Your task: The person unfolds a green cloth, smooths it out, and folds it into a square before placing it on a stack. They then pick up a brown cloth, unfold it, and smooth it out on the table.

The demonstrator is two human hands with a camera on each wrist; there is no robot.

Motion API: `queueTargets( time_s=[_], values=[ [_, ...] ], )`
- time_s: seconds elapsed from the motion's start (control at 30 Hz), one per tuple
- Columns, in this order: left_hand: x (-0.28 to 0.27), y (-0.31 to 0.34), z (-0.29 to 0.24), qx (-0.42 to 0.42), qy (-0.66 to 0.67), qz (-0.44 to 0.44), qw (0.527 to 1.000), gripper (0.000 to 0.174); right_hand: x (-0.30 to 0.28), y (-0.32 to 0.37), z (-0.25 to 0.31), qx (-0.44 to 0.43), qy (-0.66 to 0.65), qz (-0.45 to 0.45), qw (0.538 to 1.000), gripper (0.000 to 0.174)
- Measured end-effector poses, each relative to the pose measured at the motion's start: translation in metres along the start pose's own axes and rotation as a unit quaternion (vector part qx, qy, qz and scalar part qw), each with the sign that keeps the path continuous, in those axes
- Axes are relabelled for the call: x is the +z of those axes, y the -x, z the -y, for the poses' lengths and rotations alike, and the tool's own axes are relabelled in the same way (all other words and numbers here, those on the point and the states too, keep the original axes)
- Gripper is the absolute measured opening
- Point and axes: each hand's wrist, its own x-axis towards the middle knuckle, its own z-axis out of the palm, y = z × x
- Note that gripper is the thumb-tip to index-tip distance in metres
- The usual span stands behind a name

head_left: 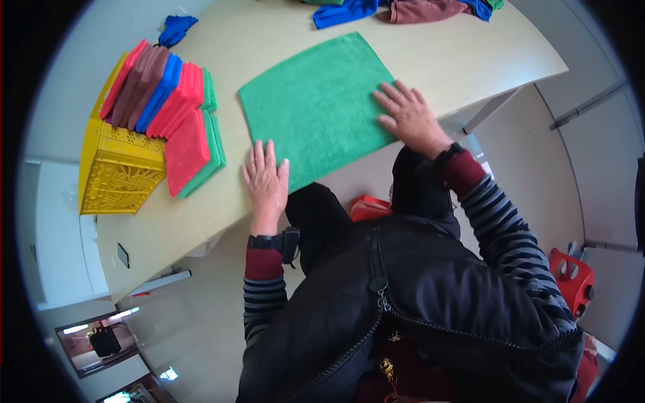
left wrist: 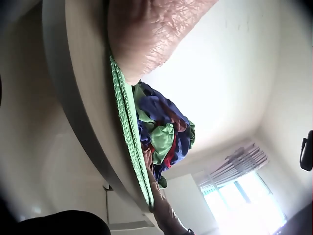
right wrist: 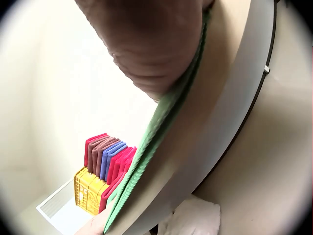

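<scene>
A green towel [head_left: 316,107] lies flat on the pale table near its front edge. In the left wrist view its edge [left wrist: 128,132] appears as two layers, one on the other. My left hand [head_left: 267,185] rests with straight fingers at the towel's near left corner. At the right side my right hand [head_left: 413,121] lies on the towel, fingers spread and pointing inward. Neither hand grips anything. Close by the left hand, a red folded towel [head_left: 188,151] lies over green folded ones [head_left: 216,151].
A yellow plastic basket [head_left: 124,171] stands at the left, with several folded towels [head_left: 158,84] in red, brown, blue and green upright in it. A heap of crumpled cloths [left wrist: 164,127] lies at the far side. A phone [head_left: 123,255] sits near the table's left end.
</scene>
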Motion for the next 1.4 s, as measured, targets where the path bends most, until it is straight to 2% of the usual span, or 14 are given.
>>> queueTargets(
  time_s=[0.17, 0.23, 0.3, 0.4, 0.47, 0.6, 0.73, 0.83, 0.93, 1.1, 1.23, 1.33, 1.37, 1.4],
  values=[
    [-0.006, 0.017, -0.002, -0.006, 0.001, -0.026, 1.000, 0.062, -0.006, 0.011, -0.029, 0.058, 0.065, -0.023, 0.996, 0.060],
    [-0.011, 0.020, -0.016, 0.041, -0.022, -0.066, 0.997, 0.063, -0.015, 0.007, -0.022, 0.077, 0.088, -0.026, 0.993, 0.061],
    [-0.012, 0.022, -0.034, 0.065, -0.034, -0.086, 0.994, 0.063, -0.019, 0.002, 0.007, 0.023, 0.024, -0.051, 0.998, 0.063],
    [-0.011, 0.024, -0.062, 0.158, 0.029, -0.071, 0.984, 0.068, -0.017, -0.001, 0.068, -0.091, -0.056, -0.050, 0.993, 0.069],
    [-0.012, 0.025, -0.068, 0.161, 0.023, -0.061, 0.985, 0.069, -0.007, -0.002, 0.100, -0.142, -0.095, -0.064, 0.983, 0.071],
    [-0.011, 0.032, -0.057, 0.166, 0.011, -0.058, 0.984, 0.071, -0.001, 0.005, 0.088, -0.178, -0.116, -0.045, 0.976, 0.074],
    [-0.010, 0.041, -0.027, 0.159, 0.036, -0.101, 0.981, 0.065, -0.015, 0.018, 0.025, -0.141, -0.056, -0.017, 0.988, 0.079],
    [-0.015, 0.051, -0.014, 0.143, 0.064, -0.121, 0.980, 0.057, -0.013, 0.024, -0.008, -0.106, -0.050, -0.050, 0.992, 0.080],
    [-0.017, 0.049, -0.010, 0.159, 0.106, -0.177, 0.965, 0.038, -0.017, 0.027, -0.019, -0.131, -0.108, -0.060, 0.984, 0.069],
    [-0.030, 0.046, -0.004, 0.133, 0.138, -0.192, 0.962, 0.024, -0.028, 0.033, -0.025, -0.127, -0.163, -0.048, 0.977, 0.056],
    [-0.071, 0.057, -0.002, 0.136, 0.221, -0.134, 0.956, 0.015, -0.057, 0.042, -0.027, -0.139, -0.186, -0.060, 0.971, 0.040],
    [-0.097, 0.067, 0.000, 0.124, 0.319, 0.009, 0.939, 0.011, -0.091, 0.046, -0.027, -0.075, -0.298, 0.106, 0.946, 0.027],
    [-0.105, 0.062, 0.000, 0.124, 0.320, 0.008, 0.939, 0.011, -0.100, 0.040, -0.029, -0.076, -0.297, 0.105, 0.946, 0.027],
    [-0.113, 0.057, 0.001, 0.097, 0.339, 0.028, 0.935, 0.009, -0.109, 0.032, -0.031, -0.066, -0.315, 0.149, 0.935, 0.023]
  ],
)
